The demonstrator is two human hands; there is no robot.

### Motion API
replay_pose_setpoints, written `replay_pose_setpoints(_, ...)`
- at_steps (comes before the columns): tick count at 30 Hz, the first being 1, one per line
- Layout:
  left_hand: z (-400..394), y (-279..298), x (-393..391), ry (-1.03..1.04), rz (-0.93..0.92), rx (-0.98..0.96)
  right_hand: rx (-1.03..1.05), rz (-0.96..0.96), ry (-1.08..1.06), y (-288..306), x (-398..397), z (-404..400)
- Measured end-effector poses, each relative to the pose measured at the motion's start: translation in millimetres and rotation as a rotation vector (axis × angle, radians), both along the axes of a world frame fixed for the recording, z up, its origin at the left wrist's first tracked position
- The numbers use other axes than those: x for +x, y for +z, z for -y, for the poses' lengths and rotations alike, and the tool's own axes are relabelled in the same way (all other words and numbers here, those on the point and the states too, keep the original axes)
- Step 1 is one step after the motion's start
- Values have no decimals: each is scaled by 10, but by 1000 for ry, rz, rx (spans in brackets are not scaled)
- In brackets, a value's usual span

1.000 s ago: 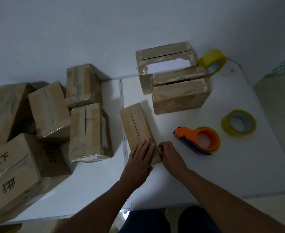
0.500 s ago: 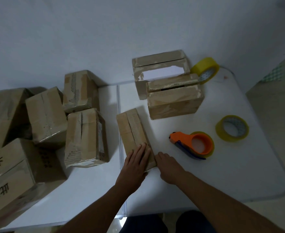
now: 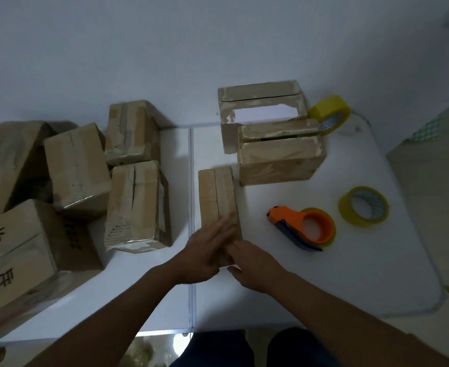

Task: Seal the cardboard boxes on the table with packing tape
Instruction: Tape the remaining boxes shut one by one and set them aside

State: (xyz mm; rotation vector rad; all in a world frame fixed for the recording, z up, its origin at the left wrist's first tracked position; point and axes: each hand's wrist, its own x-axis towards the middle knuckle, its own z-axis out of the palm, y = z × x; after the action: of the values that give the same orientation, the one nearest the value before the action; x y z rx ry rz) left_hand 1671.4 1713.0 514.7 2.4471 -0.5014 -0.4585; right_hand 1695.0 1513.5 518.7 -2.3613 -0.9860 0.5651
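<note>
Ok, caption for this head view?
Both hands press the small box beside the tape dispenser.

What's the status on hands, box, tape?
Left hand flat on small brown cardboard box; right hand at its near end. Orange tape dispenser untouched.

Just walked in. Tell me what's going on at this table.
A person is sealing cardboard boxes. Both hands, the left hand and the right hand, rest on the near end of a small box lying at the table's middle. The orange tape dispenser lies untouched to its right, beside a loose yellow tape roll.
</note>
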Motion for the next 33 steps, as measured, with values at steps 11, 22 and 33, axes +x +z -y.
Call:
replay_pose_setpoints(11,56,-82,-839,1627,-813,-1129,-346,105,74,-60,43,-281)
replay_pose_setpoints(22,284,-94,-980,1509,-648,-1060,-299,400,114,-10,-45,-243)
replay_pose_setpoints(33,329,-150,-904,1473,-502,-958,-264,478,187,-294,-47,-106)
